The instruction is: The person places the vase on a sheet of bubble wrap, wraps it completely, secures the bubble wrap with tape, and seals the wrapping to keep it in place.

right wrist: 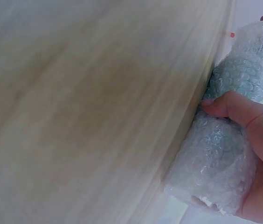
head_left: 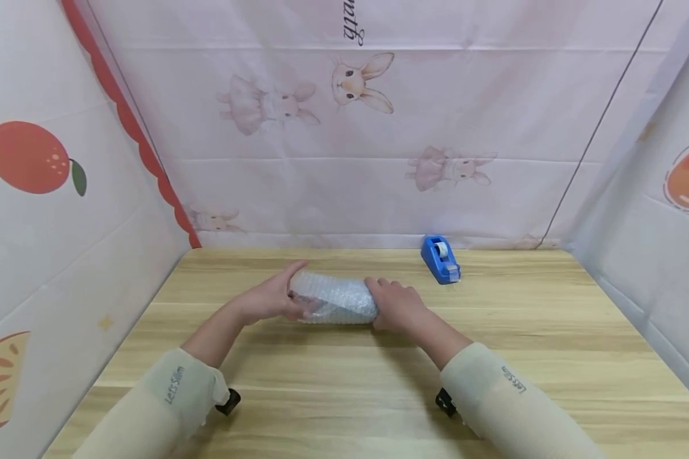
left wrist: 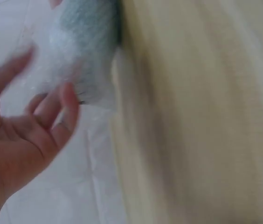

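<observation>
A bubble-wrapped bundle [head_left: 339, 298], roughly cylindrical, lies sideways between the two hands, low over the wooden table. Something pale blue-green shows through the wrap [right wrist: 241, 77], but its kind cannot be made out. At the bundle's left end is my left hand [head_left: 272, 296], thumb and fingers spread apart. In the left wrist view the left hand [left wrist: 26, 135] looks loose, its fingertips touching or just behind the clear film at that end. My right hand [head_left: 399, 306] grips the right end. Its thumb [right wrist: 229, 106] lies across the wrap in the right wrist view.
A blue tape dispenser [head_left: 439, 260] with a roll of tape stands at the table's back edge, right of the bundle. Printed cloth walls [head_left: 298, 204] enclose the wooden table [head_left: 333, 395] at the back and both sides.
</observation>
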Demonstrator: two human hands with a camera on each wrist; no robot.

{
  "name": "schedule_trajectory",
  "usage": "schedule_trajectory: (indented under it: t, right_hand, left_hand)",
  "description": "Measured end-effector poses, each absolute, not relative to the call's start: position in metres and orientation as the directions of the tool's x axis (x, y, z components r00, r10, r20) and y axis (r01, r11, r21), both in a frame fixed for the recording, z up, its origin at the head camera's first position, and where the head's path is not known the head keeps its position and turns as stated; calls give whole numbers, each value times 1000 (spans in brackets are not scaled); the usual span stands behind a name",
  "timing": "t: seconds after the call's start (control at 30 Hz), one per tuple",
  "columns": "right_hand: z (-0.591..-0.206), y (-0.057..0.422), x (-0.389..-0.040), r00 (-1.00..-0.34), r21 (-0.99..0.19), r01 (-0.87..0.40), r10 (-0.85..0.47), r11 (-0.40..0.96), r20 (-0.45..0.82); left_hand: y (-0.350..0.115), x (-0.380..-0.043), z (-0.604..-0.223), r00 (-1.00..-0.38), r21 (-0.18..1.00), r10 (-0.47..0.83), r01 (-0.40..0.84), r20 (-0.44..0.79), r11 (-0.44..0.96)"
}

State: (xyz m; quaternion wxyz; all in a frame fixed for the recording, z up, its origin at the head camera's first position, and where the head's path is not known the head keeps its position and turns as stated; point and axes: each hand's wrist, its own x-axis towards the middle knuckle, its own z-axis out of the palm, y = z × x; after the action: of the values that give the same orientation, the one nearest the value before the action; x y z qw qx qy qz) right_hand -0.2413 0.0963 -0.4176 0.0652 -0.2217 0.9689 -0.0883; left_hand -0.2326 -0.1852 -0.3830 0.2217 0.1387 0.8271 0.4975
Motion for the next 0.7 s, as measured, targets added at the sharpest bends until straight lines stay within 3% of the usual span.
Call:
schedule_trajectory:
  t: [0.13,0.3,0.47,0.7]
  right_hand:
    - [-417,97,-242,-894,-197,-415,-438,888,-92]
    - [-418,96,-243,-896,-207,-410,-435,888,-93]
    - [-421,95,-244,-893,-223,-411,-440,884,-100]
    - [-421,96,-244,-893,-222,-414,-441,883,-92]
  left_hand:
    - [-186,-232,-388,-874,905,471,95,-124,414]
    - [-185,-234,-393,-915,909,399,116,-60,401]
    - [-185,-236,-398,-943,929,328,65,-63,365]
    - [-184,-238,-400,-951,979,300,-16,-78,204]
